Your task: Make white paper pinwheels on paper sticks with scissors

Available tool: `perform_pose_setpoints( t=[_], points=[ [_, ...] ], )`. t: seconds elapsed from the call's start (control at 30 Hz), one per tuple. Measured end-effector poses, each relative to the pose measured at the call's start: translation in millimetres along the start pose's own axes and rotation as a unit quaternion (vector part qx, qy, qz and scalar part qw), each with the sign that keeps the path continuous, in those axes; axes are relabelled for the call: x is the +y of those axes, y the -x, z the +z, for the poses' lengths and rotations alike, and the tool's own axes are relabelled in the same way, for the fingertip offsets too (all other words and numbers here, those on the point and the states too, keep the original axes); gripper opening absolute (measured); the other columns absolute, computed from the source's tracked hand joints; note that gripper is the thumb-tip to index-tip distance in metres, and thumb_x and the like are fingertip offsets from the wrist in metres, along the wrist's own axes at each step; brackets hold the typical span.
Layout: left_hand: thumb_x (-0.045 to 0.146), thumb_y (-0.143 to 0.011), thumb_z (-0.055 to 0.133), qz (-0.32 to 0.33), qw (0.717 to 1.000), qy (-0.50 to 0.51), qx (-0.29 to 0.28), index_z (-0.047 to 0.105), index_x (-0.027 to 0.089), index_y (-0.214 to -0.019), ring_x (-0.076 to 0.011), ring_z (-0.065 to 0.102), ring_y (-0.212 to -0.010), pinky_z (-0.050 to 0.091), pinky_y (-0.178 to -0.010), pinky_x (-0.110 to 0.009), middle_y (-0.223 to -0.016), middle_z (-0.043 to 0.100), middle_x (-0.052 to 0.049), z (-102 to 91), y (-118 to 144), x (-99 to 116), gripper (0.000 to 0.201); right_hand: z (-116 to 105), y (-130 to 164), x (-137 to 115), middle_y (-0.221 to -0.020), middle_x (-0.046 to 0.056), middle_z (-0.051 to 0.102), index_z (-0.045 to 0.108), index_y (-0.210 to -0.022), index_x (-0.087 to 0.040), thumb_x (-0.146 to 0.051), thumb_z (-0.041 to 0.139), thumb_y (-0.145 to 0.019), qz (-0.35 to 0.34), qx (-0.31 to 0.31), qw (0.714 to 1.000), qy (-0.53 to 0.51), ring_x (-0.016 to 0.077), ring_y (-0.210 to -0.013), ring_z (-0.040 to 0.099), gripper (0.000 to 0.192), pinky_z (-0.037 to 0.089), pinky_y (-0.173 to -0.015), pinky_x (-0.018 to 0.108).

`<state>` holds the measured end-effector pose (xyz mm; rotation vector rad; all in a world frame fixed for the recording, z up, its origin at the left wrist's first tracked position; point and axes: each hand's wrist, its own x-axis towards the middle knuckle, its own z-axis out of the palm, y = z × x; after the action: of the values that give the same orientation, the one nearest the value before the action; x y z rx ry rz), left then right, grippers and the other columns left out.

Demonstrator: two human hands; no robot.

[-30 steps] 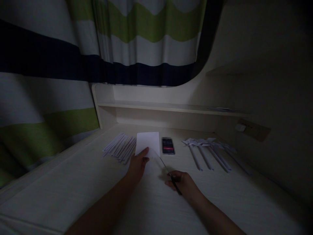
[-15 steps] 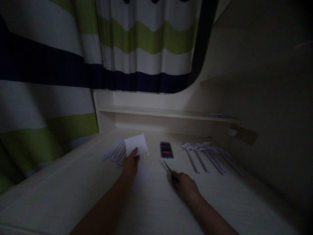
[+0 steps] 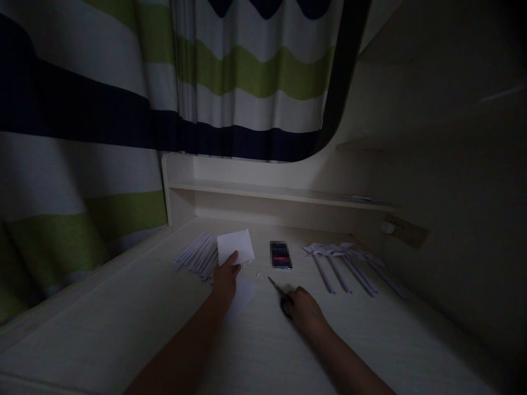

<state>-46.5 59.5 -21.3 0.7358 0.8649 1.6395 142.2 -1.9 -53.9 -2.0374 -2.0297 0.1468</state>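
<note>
My left hand (image 3: 226, 276) pinches the lower edge of a white square of folded paper (image 3: 235, 245), held just above the desk. My right hand (image 3: 304, 308) grips a pair of scissors (image 3: 280, 292) by the dark handles. Their blades look closed and point up and left, apart from the paper. Beneath my left hand another sheet of paper (image 3: 242, 299) lies flat, partly covered by the wrist. Beside the held paper, at left, lies a row of rolled paper sticks (image 3: 196, 255).
A phone (image 3: 280, 255) with a blurred screen lies mid-desk. Several paper sticks with folded tops (image 3: 329, 263) are spread at right. Small paper scraps (image 3: 257, 275) lie near the middle. A low shelf (image 3: 263, 189) spans the back, with striped curtains (image 3: 255, 71) above and a wall socket (image 3: 405, 230) at right.
My left hand has moved slightly right with the paper. The scissors have shifted a little left and down in my right hand. The view has tilted slightly.
</note>
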Motion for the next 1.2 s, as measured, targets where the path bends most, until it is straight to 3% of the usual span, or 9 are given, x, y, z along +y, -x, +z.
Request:
perform_pose_setpoints(
  t=[0.13,0.23,0.33,0.47,0.63,0.87,1.03,1.13,1.2],
  points=[
    [0.010,-0.054,0.066,0.019,1.000,0.006,0.001,0.062,0.015,-0.077,-0.0174,0.061,-0.078,0.047,-0.059,-0.022,-0.080,0.064,-0.006,7.6,8.2,-5.6,0.024,-2.0,1.1,-1.3,-0.082,0.009,0.059,0.064,-0.079,-0.016,-0.020,0.043,-0.075,-0.001,0.035,0.999,-0.023,0.0166,-0.076,0.056,0.023,0.038,-0.068,0.022],
    [0.019,-0.053,0.069,0.010,1.000,0.004,-0.026,0.061,0.015,-0.084,-0.0192,0.061,-0.076,0.047,-0.055,-0.025,-0.087,0.064,-0.008,18.1,21.9,-10.6,0.032,-10.1,4.3,-1.9,-0.080,0.008,0.059,0.062,-0.078,-0.016,-0.030,0.035,-0.083,-0.027,0.122,0.983,-0.138,0.0169,-0.077,0.054,0.031,0.038,-0.068,0.024],
    [0.027,-0.056,0.069,-0.014,0.993,-0.030,-0.113,0.060,0.015,-0.092,-0.0214,0.060,-0.080,0.047,-0.058,-0.026,-0.092,0.064,-0.010,26.2,39.5,-17.0,0.040,-20.3,6.5,-3.2,-0.079,0.008,0.061,0.061,-0.081,-0.015,-0.042,0.035,-0.082,-0.062,0.188,0.900,-0.388,0.0182,-0.076,0.055,0.037,0.040,-0.067,0.025],
    [0.034,-0.059,0.066,-0.049,0.978,-0.086,-0.182,0.061,0.013,-0.091,-0.0223,0.060,-0.077,0.046,-0.057,-0.028,-0.089,0.065,-0.012,30.8,58.2,-27.0,0.038,-27.3,7.1,-5.5,-0.086,0.007,0.064,0.061,-0.086,-0.014,-0.046,0.055,-0.069,-0.046,0.159,0.779,-0.605,0.0207,-0.080,0.056,0.036,0.043,-0.070,0.028],
    [0.033,-0.060,0.065,-0.074,0.962,-0.114,-0.237,0.063,0.010,-0.085,-0.0225,0.060,-0.074,0.045,-0.062,-0.029,-0.080,0.066,-0.012,33.0,64.0,-31.0,0.034,-25.8,6.9,-0.9,-0.070,0.005,0.065,0.063,-0.077,-0.012,-0.041,0.065,-0.060,0.000,0.127,0.711,-0.691,0.0171,-0.063,0.056,0.034,0.043,-0.059,0.027],
    [0.043,-0.068,0.054,-0.124,0.954,-0.061,-0.265,0.065,0.013,-0.084,-0.0209,0.060,-0.073,0.045,-0.062,-0.028,-0.080,0.066,-0.010,36.6,54.0,-9.6,0.035,-32.4,8.8,13.7,-0.057,0.003,0.062,0.063,-0.068,-0.011,-0.037,0.069,-0.056,0.019,0.079,0.713,-0.697,0.0134,-0.049,0.053,0.030,0.038,-0.047,0.023],
    [0.034,-0.062,0.063,-0.152,0.930,-0.105,-0.317,0.063,0.008,-0.088,-0.0214,0.060,-0.064,0.044,-0.059,-0.031,-0.075,0.065,-0.013,30.4,52.5,-22.5,0.037,-27.7,4.9,19.0,-0.050,0.001,0.059,0.060,-0.058,-0.011,-0.036,0.071,-0.052,0.021,0.059,0.713,-0.698,0.0108,-0.042,0.049,0.028,0.036,-0.042,0.022],
    [0.031,-0.060,0.066,-0.158,0.926,-0.135,-0.316,0.063,0.006,-0.085,-0.0214,0.059,-0.064,0.043,-0.059,-0.031,-0.072,0.065,-0.012,26.4,53.3,-36.1,0.036,-22.6,3.4,20.7,-0.051,0.000,0.058,0.060,-0.062,-0.012,-0.037,0.070,-0.055,0.005,0.080,0.735,-0.673,0.0108,-0.043,0.049,0.027,0.037,-0.041,0.022],
    [0.029,-0.061,0.065,-0.147,0.928,-0.143,-0.312,0.063,0.006,-0.087,-0.0214,0.059,-0.065,0.043,-0.061,-0.031,-0.073,0.065,-0.011,25.1,53.6,-40.2,0.035,-22.0,5.5,21.7,-0.056,0.002,0.060,0.062,-0.071,-0.013,-0.038,0.064,-0.063,-0.016,0.124,0.771,-0.625,0.0124,-0.047,0.052,0.027,0.039,-0.042,0.022]
  ],
)
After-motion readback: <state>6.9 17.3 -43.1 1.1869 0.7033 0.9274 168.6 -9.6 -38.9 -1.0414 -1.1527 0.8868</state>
